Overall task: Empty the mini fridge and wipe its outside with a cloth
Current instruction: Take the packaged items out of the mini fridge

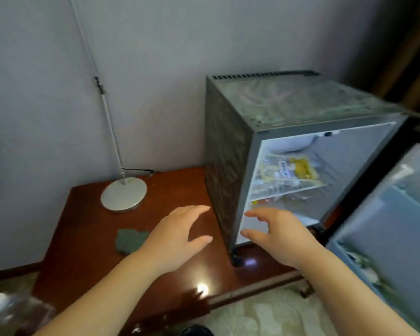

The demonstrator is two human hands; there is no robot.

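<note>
A red-brown wooden table [87, 238] is standing against the far wall. The mini fridge [228, 154] is sitting on its right part, with its door [386, 214] hanging open to the right. A lamp's round white base [123, 195] is resting at the far left of the table. The left hand [175, 236] is hovering over the tabletop just left of the fridge, fingers spread and holding nothing. The right hand [277, 236] is reaching at the fridge's lower opening, fingers wide, also holding nothing. A green cloth [130, 240] is lying on the table just left of the left hand. Yellow packets [298, 169] are lying on the wire shelf [289, 187] inside.
</note>
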